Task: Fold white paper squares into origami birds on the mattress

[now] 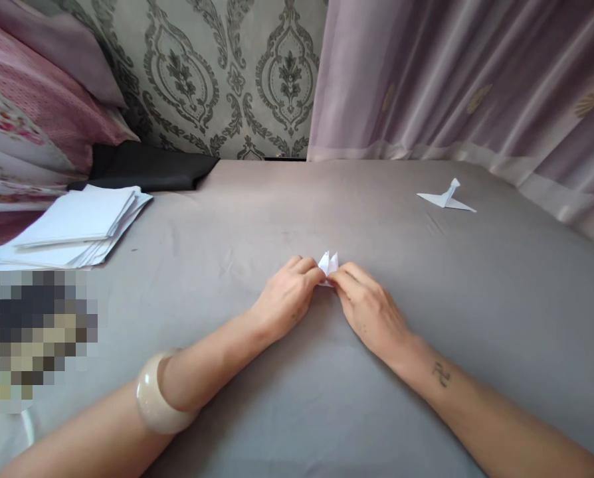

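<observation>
A small piece of folded white paper (pixel 328 263) is held between my two hands, low over the grey surface. Two pointed tips of it stick up past my fingers, while its lower part is mostly covered. My left hand (pixel 291 292) pinches its left side with thumb and fingers closed. On the right side, my right hand (pixel 371 305) also grips the paper, fingers bent and pressed together. Further off to the right lies a folded white paper bird (pixel 449 197) with spread wings and an upright neck, apart from both hands.
A stack of white paper sheets (pixel 78 216) lies at the left. Behind it is a dark folded cover (pixel 152 166). A blurred-out patch (pixel 38 332) hides something at the left edge. Curtains (pixel 426 79) hang along the right, and patterned wallpaper (pixel 227 73) stands behind the grey covered surface (pixel 297 411).
</observation>
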A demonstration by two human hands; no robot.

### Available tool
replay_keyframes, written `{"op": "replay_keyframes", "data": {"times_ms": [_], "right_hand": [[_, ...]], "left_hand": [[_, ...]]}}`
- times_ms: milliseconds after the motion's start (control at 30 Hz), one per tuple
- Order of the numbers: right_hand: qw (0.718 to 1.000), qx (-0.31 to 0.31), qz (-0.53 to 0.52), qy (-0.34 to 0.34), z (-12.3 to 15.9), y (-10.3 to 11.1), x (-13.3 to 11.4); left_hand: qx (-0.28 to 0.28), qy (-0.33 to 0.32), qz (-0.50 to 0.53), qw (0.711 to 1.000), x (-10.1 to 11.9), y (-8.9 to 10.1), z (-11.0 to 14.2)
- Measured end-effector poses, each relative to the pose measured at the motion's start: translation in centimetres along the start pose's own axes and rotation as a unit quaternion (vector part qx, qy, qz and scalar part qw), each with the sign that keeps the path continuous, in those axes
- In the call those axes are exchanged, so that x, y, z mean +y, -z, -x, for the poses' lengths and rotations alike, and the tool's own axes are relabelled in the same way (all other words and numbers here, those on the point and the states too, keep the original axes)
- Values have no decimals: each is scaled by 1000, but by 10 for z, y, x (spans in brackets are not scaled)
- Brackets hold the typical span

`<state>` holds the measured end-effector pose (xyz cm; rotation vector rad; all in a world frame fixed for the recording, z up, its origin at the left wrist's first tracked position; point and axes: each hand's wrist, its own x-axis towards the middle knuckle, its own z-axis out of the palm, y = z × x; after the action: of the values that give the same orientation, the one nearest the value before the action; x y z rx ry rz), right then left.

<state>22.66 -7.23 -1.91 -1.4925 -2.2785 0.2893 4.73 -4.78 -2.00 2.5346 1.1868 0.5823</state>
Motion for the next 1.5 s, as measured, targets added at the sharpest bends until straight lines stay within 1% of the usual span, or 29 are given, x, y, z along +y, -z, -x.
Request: {"op": "replay_keyframes", "data": {"times_ms": [67,167,267,367,467,600,700,767,833,933,1000,1100,1200,1267,1300,1367,1433,1500], "right_hand": [[998,-23,49,32,5,2,-4],[990,-30,118,66,9,5,-8],[984,-28,156,81,12,8,-11],[980,-35,181,77,15,9,-11],[979,-34,184,76,18,10,-9],[990,-22,125,56,15,12,-1],[998,6,56,-9,9,14,4],[998,25,18,-62,6,16,6],[996,35,-12,-78,4,17,6],[997,41,-40,-51,4,18,5],[998,34,-40,-37,6,19,5],[1000,-12,-6,-10,11,22,4],[995,-64,63,51,17,27,2],[990,-78,96,74,18,29,0],[989,-80,98,73,18,29,-1],[994,-73,74,38,17,30,-1],[998,-50,33,-33,14,29,-1],[995,-21,-7,-100,11,27,1]], "left_hand": [[-46,-39,-47,997,5,3,3],[-89,-58,-110,988,11,7,7],[-108,-52,-140,983,14,8,10],[-113,-43,-155,980,14,9,11],[-92,-31,-133,986,13,9,12],[-18,-5,-44,999,6,5,14],[51,52,34,997,0,-2,13],[77,83,77,991,-3,-4,11],[77,73,101,989,-5,-5,11],[56,18,103,993,-5,-2,12],[44,-1,100,994,-6,-1,13],[36,-3,106,994,-7,0,14],[26,2,116,993,-4,3,14],[21,31,132,991,0,6,12],[25,55,143,988,2,7,11],[43,111,163,980,5,9,9],[63,159,172,970,5,7,8],[67,181,179,965,2,4,7]]}}
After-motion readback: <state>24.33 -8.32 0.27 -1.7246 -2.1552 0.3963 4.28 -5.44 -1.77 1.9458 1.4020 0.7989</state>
